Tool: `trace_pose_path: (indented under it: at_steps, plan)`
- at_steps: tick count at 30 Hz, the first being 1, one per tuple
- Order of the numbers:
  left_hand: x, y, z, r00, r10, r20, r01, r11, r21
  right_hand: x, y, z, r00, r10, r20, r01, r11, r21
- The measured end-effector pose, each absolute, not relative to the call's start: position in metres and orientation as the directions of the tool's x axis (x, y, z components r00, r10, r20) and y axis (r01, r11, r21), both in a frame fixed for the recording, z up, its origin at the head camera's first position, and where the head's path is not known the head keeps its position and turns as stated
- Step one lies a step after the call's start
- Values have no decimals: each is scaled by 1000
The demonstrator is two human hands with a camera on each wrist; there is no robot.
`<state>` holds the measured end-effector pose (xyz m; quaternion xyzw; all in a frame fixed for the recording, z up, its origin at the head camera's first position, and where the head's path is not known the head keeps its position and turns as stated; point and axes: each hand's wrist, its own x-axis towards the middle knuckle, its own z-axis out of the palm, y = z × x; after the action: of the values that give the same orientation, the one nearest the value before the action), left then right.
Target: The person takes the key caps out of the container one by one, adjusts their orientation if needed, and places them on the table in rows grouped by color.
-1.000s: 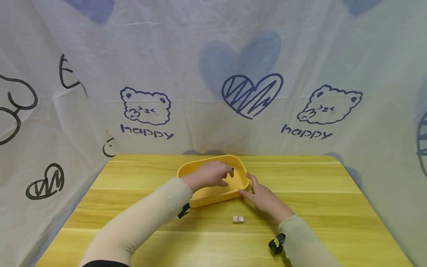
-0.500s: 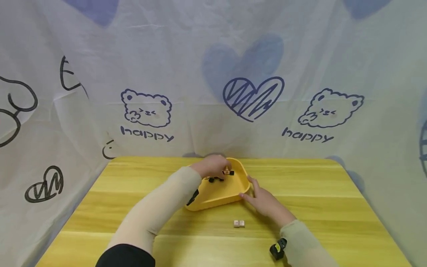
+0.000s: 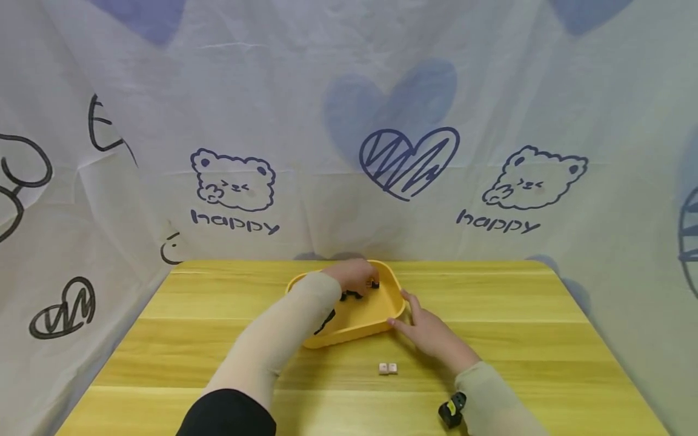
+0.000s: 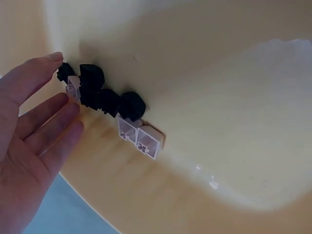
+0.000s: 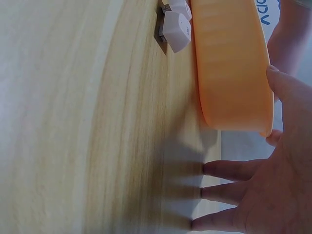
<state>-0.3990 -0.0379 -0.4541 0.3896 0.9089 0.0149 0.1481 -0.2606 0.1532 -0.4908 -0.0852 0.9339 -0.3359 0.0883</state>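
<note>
A yellow tray (image 3: 376, 315) sits at the middle of the wooden table (image 3: 491, 339). My left hand (image 3: 354, 277) reaches into its far side with relaxed, nearly straight fingers. In the left wrist view that hand (image 4: 48, 97) lies right beside a cluster of black keycaps (image 4: 105, 97) and white keycaps (image 4: 139, 136) gathered against the tray wall (image 4: 195, 58); it grips nothing. My right hand (image 3: 422, 324) rests on the table, its thumb against the tray's right rim (image 5: 234, 73) and its fingers (image 5: 219, 170) flat on the wood.
Two white keycaps (image 3: 388, 369) lie side by side on the table in front of the tray, also seen in the right wrist view as white keycaps (image 5: 175, 24). A printed cloth backdrop (image 3: 349, 151) encloses the table's far and side edges.
My left hand has moved from the tray's middle to its far side, uncovering the black keycaps. The tray has turned slightly. The right hand stays at the rim.
</note>
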Motion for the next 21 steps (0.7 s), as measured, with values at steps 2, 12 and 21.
trace_pose_path:
  at_steps: [2, 12, 21]
  plan:
    - [-400, -37, -456, -652, 706, -276, 701, 700, 136, -261, 153, -492, -970, -218, -109, -98, 759, -644]
    - [-397, -34, -460, -579, 751, -316, 769, 632, 92, -260, 154, -494, -971, -215, -103, -101, 762, -640]
    - [-389, -34, -454, -554, 763, -334, 790, 608, 81, -260, 155, -495, -972, -216, -91, -109, 760, -641]
